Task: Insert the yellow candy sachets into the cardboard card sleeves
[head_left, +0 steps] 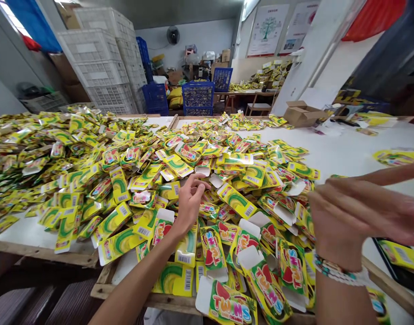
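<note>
Desk [342, 146]: carton pile [175, 164] spread to the near edge, apparently for easy reach. Right hand [352, 210], raised toward that edge: blurred fingers apart. Left hand [190, 201], at mid-pile: fingers curled; grip cannot be told.

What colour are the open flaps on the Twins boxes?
Plain white: the head view shows it best on the flap of the front box.
</note>
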`<state>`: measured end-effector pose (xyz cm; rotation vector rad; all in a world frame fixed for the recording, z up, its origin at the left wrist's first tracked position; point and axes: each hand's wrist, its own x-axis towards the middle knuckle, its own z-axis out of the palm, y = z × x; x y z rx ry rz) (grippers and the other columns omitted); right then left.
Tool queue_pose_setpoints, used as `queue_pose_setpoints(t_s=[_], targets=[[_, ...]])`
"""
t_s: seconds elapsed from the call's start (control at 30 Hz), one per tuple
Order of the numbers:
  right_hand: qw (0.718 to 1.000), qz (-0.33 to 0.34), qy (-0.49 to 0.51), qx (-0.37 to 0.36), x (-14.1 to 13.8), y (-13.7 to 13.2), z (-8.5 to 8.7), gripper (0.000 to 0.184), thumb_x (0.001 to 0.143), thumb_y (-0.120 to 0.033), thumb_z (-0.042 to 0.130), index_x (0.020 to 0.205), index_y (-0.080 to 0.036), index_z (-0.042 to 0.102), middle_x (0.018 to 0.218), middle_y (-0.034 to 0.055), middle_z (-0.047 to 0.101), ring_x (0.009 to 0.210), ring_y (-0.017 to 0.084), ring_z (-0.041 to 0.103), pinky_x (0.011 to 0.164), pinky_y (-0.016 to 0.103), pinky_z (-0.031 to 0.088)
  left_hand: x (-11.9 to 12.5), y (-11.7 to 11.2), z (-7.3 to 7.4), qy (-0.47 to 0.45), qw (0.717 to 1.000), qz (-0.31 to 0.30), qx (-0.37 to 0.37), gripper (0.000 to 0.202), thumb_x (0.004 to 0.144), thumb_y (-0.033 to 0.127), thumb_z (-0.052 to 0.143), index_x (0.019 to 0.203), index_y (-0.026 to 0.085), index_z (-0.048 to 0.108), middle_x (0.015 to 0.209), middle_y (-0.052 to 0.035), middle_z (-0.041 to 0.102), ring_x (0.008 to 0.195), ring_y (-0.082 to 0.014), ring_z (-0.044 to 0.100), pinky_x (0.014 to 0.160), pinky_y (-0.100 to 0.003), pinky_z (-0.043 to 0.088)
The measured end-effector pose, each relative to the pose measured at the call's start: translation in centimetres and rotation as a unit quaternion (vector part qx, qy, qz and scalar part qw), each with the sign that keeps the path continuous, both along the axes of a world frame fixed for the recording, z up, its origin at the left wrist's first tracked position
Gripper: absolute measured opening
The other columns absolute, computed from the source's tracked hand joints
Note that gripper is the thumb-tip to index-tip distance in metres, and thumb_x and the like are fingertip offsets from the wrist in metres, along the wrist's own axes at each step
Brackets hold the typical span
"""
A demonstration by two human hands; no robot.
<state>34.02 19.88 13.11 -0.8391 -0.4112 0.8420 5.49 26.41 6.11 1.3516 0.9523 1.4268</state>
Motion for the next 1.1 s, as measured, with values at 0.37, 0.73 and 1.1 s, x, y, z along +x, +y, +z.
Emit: queue_pose_setpoints(t_s=[0.37, 0.73, 1.1], targets=[[0.710, 0.432, -0.554, -0.048, -12.7, 2.8, -4.1, 0.017, 0.085, -0.021, 0.078, 0.100, -0.020, 0.085, 0.091, 0.0055, 0.084, 0.071, 0.019, 0.073, 0.065, 0.028, 0.052, 0.1, -0.2, 0.3, -0.016, 0.997, 0.080, 0.003, 0.012, 0.085, 0.025, 0.058, 0.096, 0.020, 0.062, 0.084, 0.0005, 0.071, 0.050, -0.0108, 0.061, 0.052, -0.024, 0.052], [0.772, 0.425, -0.466, -0.083, -16.1, 3.4, -7.7, 0.003, 0.075, -0.020, 0.077, 0.077, -0.017, 0.077, 0.060, -0.0008, 0.067, 0.054, 0.014, 0.056, 0.054, 0.025, 0.042, 0.0, -0.2, -0.1, 0.033, 0.997, 0.063, 0.017, 0.012, 0.087, 0.018, 0.056, 0.096, 0.020, 0.064, 0.094, -0.0012, 0.071, 0.056, -0.0100, 0.063, 0.056, -0.023, 0.051], [0.962, 0.066, -0.263, -0.014, -11.3, 4.8, -4.4, 0.022, 0.071, -0.036, 0.088, 0.081, -0.019, 0.079, 0.071, 0.0030, 0.074, 0.050, 0.011, 0.053, 0.048, 0.026, 0.043, 1.3, -1.1, -0.9, 0.312, 0.926, -0.030, 0.210, 0.054, 0.092, 0.034, 0.077, 0.142, 0.029, 0.057, 0.146, -0.0108, 0.060, 0.128, -0.0285, 0.064, 0.103, -0.040, 0.055]])
